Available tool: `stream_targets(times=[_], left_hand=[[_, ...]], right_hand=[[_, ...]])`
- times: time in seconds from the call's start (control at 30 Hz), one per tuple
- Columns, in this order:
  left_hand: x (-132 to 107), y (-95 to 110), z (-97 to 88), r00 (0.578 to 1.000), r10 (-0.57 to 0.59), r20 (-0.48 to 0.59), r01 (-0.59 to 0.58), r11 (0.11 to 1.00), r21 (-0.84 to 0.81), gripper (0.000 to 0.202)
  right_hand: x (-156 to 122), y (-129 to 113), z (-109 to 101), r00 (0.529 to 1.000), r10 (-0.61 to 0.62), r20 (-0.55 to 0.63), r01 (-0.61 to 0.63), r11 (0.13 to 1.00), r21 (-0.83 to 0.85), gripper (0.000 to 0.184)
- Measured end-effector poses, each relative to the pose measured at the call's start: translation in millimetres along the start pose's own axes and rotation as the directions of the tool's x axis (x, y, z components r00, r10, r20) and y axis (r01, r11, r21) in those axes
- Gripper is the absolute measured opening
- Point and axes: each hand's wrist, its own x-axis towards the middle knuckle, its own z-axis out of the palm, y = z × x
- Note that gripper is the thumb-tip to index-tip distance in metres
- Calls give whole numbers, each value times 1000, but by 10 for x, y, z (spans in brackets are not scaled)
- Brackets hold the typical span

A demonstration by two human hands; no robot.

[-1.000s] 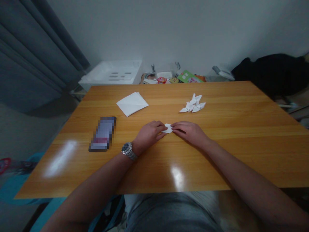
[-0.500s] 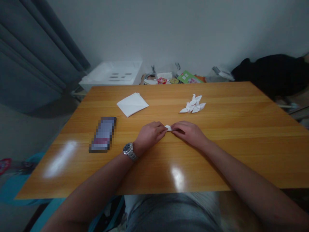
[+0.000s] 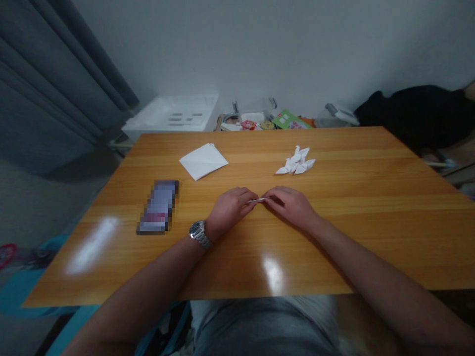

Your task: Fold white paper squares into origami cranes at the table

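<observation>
Between my two hands is a small folded piece of white paper (image 3: 261, 199), seen nearly edge-on as a thin strip. My left hand (image 3: 232, 207), with a metal watch on its wrist, pinches the paper's left end. The fingers of my right hand (image 3: 291, 205) are closed on its right end. Most of the paper is hidden behind the fingertips. Beyond my right hand, several folded white paper birds (image 3: 297, 161) lie together in a cluster. A stack of white paper sheets (image 3: 204, 161) rests farther back on the left.
A phone (image 3: 158, 206), blurred out, lies left of my left hand on the wooden table (image 3: 371, 207). Behind the far edge stand a white plastic bin (image 3: 178, 111) and a green packet (image 3: 289, 119) among small items. Dark cloth (image 3: 415, 116) is at the right.
My hands have drawn closer together. The folded paper, which showed more of its white face before, now appears as a thin edge.
</observation>
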Motion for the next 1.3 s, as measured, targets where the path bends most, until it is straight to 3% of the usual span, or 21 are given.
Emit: stream_targets(times=[0.3, 0.47, 0.67, 1.0, 1.3], left_hand=[[-3, 56, -47, 996, -31, -78, 24, 996, -86, 23], [-8, 55, -24, 994, -67, -85, 57, 992, -110, 18], [-17, 59, 10, 988, -148, -52, 143, 986, -85, 23], [-9, 19, 23, 991, -130, -28, 128, 989, -80, 33], [21, 22, -27, 998, -56, -27, 55, 998, -9, 13]], right_hand=[[-2, -38, -26, 995, 103, -14, -98, 974, 204, 14], [4, -39, -15, 993, 118, -5, -113, 966, 231, 17], [19, -54, -2, 972, 230, 39, -232, 929, 289, 17], [38, -32, 58, 966, 258, 25, -258, 946, 198, 13], [38, 17, 98, 987, 159, -25, -156, 984, 81, 9]])
